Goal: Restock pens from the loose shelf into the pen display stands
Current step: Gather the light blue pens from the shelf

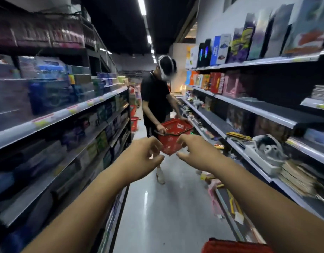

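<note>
Both of my arms reach forward down a shop aisle. My left hand (141,157) is held out at mid-frame with curled, spread fingers and nothing in it. My right hand (196,152) is level with it, a little to the right, fingers also apart and empty. The two hands are close together but do not touch. I see no pens and no pen display stand in this view; the picture is blurred by motion.
A person in a black shirt (155,99) stands ahead in the aisle holding a red basket (175,136). Stocked shelves (53,117) line the left; shelves with boxes, books and toys (267,114) line the right. Another red basket (234,247) sits at the bottom edge.
</note>
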`<state>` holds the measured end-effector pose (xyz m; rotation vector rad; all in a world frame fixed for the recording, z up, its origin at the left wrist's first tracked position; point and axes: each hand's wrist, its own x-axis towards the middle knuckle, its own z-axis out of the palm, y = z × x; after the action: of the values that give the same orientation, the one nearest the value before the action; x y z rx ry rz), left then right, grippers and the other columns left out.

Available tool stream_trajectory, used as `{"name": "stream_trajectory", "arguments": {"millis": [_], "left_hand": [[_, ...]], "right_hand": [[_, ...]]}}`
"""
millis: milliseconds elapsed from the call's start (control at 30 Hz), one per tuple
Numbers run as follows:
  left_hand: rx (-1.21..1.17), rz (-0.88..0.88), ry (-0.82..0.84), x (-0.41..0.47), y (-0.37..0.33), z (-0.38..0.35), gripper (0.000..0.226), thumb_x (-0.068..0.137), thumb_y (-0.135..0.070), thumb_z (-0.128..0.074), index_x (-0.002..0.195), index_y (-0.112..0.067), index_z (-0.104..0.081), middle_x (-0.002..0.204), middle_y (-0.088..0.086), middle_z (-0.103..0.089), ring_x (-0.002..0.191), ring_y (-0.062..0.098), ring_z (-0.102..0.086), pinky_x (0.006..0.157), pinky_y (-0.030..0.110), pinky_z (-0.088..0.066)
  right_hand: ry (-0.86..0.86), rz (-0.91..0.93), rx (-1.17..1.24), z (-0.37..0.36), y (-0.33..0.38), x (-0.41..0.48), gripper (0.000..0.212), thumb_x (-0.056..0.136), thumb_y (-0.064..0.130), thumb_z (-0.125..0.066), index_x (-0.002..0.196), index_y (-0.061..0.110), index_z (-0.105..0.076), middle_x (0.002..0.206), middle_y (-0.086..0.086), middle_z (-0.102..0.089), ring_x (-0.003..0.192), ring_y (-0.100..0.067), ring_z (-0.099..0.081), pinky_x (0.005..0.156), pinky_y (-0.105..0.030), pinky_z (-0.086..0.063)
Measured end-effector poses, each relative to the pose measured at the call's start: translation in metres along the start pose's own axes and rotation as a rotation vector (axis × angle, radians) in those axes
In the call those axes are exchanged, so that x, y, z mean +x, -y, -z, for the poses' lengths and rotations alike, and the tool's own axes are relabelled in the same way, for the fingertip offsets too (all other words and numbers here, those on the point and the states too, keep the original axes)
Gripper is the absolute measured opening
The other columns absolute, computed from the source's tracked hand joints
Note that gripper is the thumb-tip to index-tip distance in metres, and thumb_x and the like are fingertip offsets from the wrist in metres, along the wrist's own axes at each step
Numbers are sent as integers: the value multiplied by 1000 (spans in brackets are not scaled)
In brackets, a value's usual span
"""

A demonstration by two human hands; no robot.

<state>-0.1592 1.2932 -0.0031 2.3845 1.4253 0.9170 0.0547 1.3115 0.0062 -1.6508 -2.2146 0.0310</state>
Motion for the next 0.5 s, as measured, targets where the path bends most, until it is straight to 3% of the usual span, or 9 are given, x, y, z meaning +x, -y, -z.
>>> {"name": "stream_trajectory", "arguments": {"millis": [233,333,500], "left_hand": [[-84,-96,106,156,77,-2,28,89,-39,-69,109,-21,-64,101,-5,-63,86,13,-63,76,35,-58],[-63,-141,113,222,106,-23,20,88,-29,-71,106,-24,-64,98,-8,-62,89,14,-62,82,42,-57],[-24,-216,109,338,139,-70,19,90,-35,-70,105,-32,-59,102,-12,-61,93,10,-60,83,38,-56]], "right_hand": [[-59,-161,-18,-9,-44,143,35,93,40,-63,125,25,-57,120,2,-60,104,-18,-58,88,-40,-53],[-89,-212,-40,-17,-74,193,34,92,41,-63,122,27,-56,115,2,-62,97,-20,-61,83,-44,-56],[-130,-278,-78,-24,-145,277,29,92,40,-63,116,25,-57,110,0,-61,93,-22,-62,82,-46,-56]]}}
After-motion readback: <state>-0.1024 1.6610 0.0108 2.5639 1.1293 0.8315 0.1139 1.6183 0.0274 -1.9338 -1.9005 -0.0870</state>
